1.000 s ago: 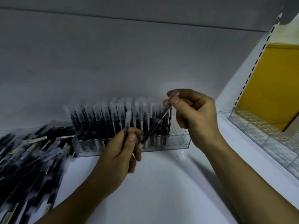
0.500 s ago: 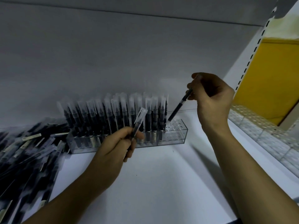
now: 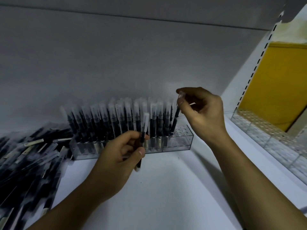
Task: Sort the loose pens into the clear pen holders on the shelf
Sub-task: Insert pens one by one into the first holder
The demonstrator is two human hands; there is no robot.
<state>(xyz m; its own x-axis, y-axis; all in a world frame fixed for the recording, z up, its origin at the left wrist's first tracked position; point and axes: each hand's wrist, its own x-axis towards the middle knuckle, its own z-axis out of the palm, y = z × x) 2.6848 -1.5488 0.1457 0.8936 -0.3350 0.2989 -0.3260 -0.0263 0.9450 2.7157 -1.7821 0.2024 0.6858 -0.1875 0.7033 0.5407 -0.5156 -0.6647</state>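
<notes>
A clear pen holder (image 3: 176, 143) stands on the white shelf, filled with several upright black pens with frosted caps; a few holes at its right end are bare. My right hand (image 3: 202, 112) pinches the capped top of a black pen (image 3: 174, 122) whose lower end sits in a hole near the holder's right end. In front of the holder my left hand (image 3: 121, 156) grips another black pen (image 3: 144, 130), held upright with its cap up. A heap of loose pens (image 3: 28, 156) lies at the left.
The white shelf surface (image 3: 166, 188) spreads in front of the holder. A second clear holder (image 3: 259, 128) with bare holes runs along the right side beside a slotted shelf upright (image 3: 254, 63) and a yellow panel (image 3: 279, 83). The grey back wall rises close behind.
My right hand has come down and left, bringing its pen from tilted above the holder into a hole at the right end. My left hand has turned its pen more upright.
</notes>
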